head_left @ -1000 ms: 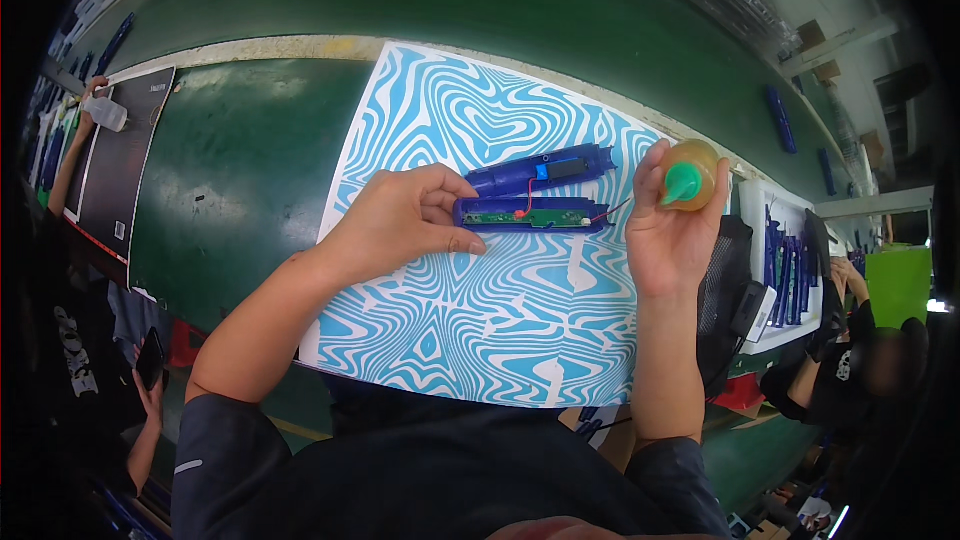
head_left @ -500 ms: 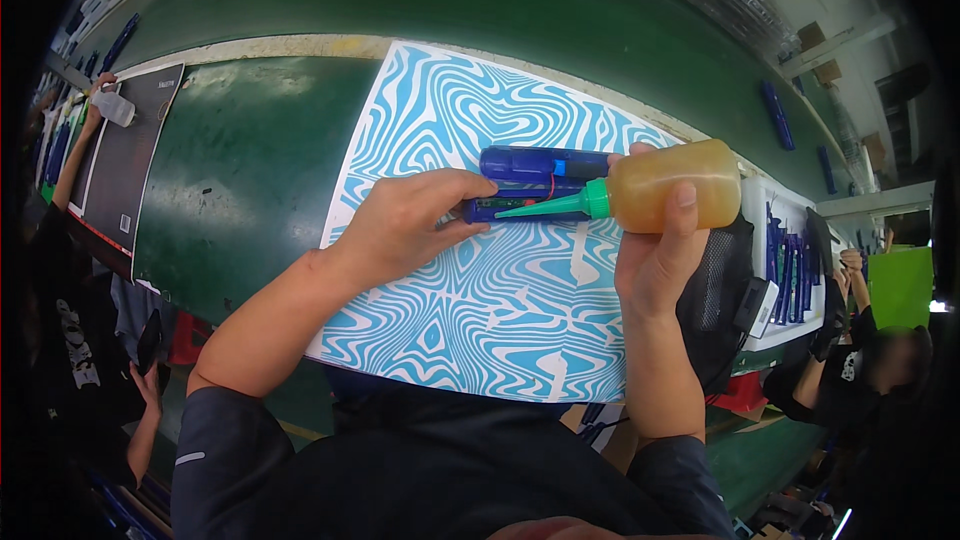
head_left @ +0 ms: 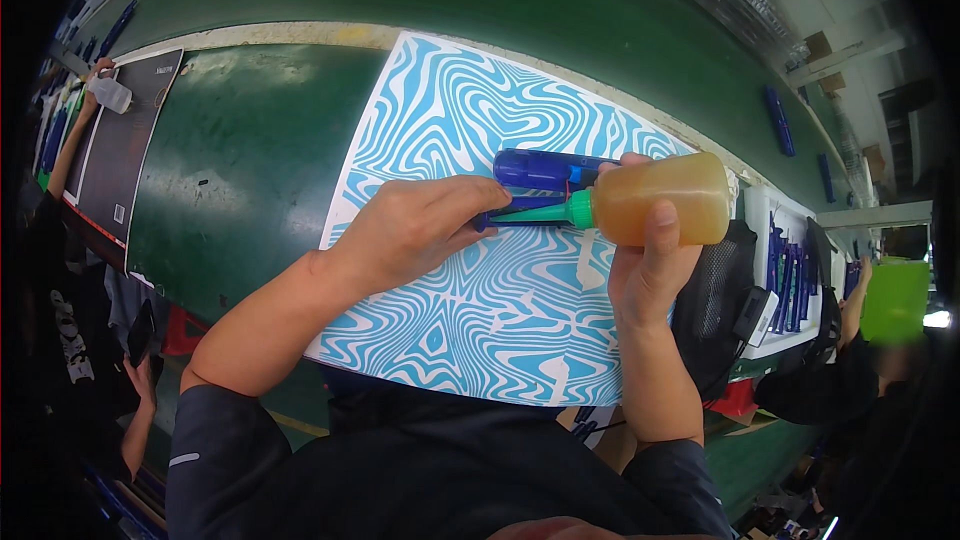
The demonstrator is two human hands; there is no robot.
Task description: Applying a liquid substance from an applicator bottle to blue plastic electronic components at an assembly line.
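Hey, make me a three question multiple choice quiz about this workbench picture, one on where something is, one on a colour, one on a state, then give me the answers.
1. Where does the blue plastic part lie?
A. On the blue and white swirl mat
B. On the bare green bench top
C. In a tray

2. What colour is the nozzle of the squeeze bottle?
A. Red
B. Green
C. White

3. How is the squeeze bottle held?
A. Standing upright on the mat
B. Upside down above the bench
C. On its side, nozzle pointing at the left hand

Answers:
1 A, the swirl pattern shows all round the part.
2 B, the cone-shaped tip and collar are green against the amber body.
3 C, the right hand grips it level, with the tip toward the left fingers at the part.
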